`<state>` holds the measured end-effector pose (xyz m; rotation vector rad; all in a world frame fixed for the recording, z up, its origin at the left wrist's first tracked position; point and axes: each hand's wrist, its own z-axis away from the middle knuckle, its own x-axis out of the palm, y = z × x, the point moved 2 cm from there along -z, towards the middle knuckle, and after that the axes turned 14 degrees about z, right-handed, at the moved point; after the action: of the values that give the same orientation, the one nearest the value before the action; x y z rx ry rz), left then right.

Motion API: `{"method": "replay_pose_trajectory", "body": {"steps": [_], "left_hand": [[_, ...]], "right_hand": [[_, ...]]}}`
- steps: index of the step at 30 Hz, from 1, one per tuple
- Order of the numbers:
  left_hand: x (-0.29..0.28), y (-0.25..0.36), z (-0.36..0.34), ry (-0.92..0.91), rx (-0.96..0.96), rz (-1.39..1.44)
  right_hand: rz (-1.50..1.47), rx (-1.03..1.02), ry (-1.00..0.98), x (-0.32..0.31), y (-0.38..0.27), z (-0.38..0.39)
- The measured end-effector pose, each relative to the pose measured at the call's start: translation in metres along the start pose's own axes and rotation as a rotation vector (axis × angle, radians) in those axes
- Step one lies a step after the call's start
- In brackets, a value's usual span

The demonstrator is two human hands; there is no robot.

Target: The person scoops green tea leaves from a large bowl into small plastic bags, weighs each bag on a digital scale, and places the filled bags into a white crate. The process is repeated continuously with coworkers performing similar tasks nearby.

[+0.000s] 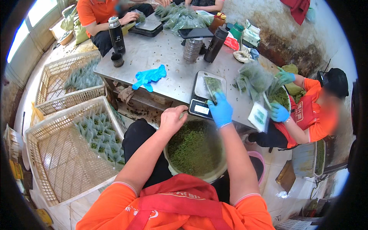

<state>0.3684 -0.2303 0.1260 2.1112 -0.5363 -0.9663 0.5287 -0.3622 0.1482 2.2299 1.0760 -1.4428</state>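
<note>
My right hand [221,110], in a blue glove, grips the lower end of a clear bag of small green peppercorn-like pieces [212,84]. The bag rests on the pan of a digital scale [199,91] at the metal table's near edge. My bare left hand [173,119] is just left of the scale's lit display, its fingers curled together. Something small and dark green shows at those fingertips, too small to name. Below both hands, between my knees, a wide round tub [197,149] holds a heap of the loose green pieces.
A blue glove [149,77] lies on the metal table [168,61]. Two plastic crates [65,193] [42,96] with filled bags are at left. Flasks [117,36] [216,44] and a phone [195,33] stand farther back. A co-worker [306,115] fills bags at right; others sit opposite.
</note>
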Motion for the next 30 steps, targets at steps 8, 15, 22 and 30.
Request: {"method": "replay_pose_trajectory", "body": {"steps": [8, 15, 22, 30], "left_hand": [[0.001, -0.014, -0.007, 0.121, 0.101, -0.056], [-0.005, -0.021, -0.018, 0.094, -0.236, -0.110], [0.003, -0.025, -0.008, 0.014, -0.215, -0.077], [0.002, -0.026, -0.006, 0.099, -0.047, -0.122]], "right_hand": [[0.134, -0.136, 0.058, -0.014, -0.013, -0.028], [-0.016, -0.489, -0.171, -0.075, -0.101, -0.013], [0.041, -0.492, -0.299, -0.025, -0.093, 0.005], [0.025, -0.354, -0.446, -0.057, -0.105, 0.007]]}}
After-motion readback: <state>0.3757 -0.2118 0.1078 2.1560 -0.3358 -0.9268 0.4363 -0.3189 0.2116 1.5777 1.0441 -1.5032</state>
